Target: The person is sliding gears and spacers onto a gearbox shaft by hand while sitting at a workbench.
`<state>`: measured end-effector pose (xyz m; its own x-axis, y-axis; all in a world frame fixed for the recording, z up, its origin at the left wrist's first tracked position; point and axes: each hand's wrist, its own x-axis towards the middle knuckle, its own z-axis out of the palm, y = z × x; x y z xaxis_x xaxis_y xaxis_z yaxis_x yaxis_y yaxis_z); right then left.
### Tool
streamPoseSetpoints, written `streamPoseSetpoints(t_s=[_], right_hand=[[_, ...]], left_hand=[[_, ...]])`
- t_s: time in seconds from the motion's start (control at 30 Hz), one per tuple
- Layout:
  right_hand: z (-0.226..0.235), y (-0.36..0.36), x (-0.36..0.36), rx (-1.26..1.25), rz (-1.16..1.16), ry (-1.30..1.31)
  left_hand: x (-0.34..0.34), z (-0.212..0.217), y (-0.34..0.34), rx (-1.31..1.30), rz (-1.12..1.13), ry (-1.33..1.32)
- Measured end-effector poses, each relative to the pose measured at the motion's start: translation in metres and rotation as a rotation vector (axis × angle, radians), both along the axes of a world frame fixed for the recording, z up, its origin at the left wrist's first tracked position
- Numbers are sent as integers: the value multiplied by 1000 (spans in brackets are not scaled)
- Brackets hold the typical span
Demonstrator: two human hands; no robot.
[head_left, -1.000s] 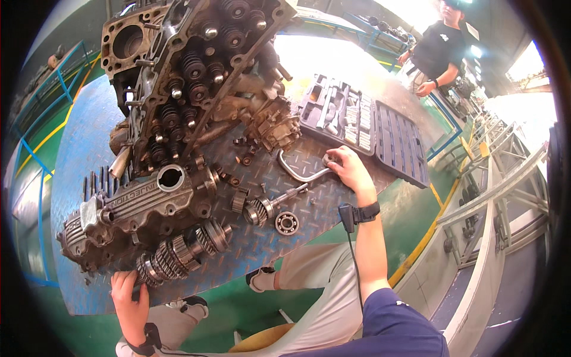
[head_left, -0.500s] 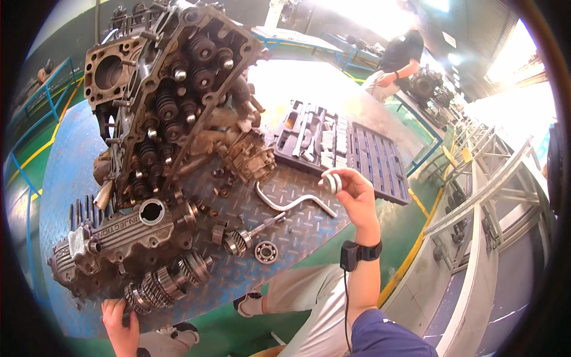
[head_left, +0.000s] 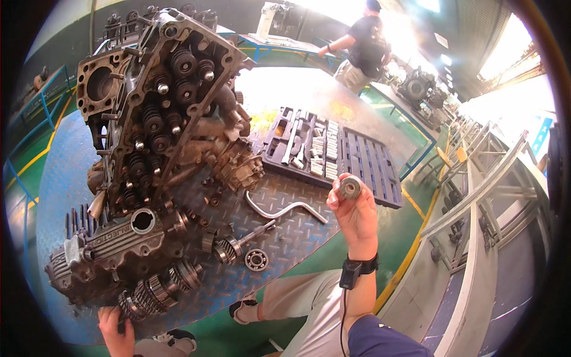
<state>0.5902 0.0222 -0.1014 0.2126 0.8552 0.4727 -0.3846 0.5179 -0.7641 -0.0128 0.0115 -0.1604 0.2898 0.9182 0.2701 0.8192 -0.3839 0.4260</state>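
Note:
Raised to the right of the table, my right hand is closed on a small round metal part; its face with a central hole is turned toward me. My left hand rests at the table's near left edge, fingers and thumb apart, beside the end of a gear shaft carrying several toothed gears. To the right of that shaft lie a ball bearing and a thinner shaft with a gear. A bent metal rod lies just left of my right hand.
A large cylinder head with valve springs stands at the left, behind a ribbed valve cover. An open socket set case lies toward the back right. Beyond the table stands another person. Metal frames line the right.
My right hand has turned the round part from its grooved side to its holed face, moving slightly right and down. The other person has moved left. My left hand stays by the gear shaft.

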Motion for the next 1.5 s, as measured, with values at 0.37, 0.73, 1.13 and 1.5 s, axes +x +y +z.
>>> streamPoseSetpoints(t_s=[0.37,0.73,1.13,1.5], right_hand=[[-32,5,65,-696,-731,-1226],[-64,-16,106,-984,-744,-1095],[-24,-28,39,-475,-1252,-1375],[44,-36,-95,-462,366,-1512]], left_hand=[[-3,-17,2,45,28,-53],[-1,-17,11,26,40,-75],[-16,-12,-10,45,121,-29],[18,16,12,48,-39,-80]])
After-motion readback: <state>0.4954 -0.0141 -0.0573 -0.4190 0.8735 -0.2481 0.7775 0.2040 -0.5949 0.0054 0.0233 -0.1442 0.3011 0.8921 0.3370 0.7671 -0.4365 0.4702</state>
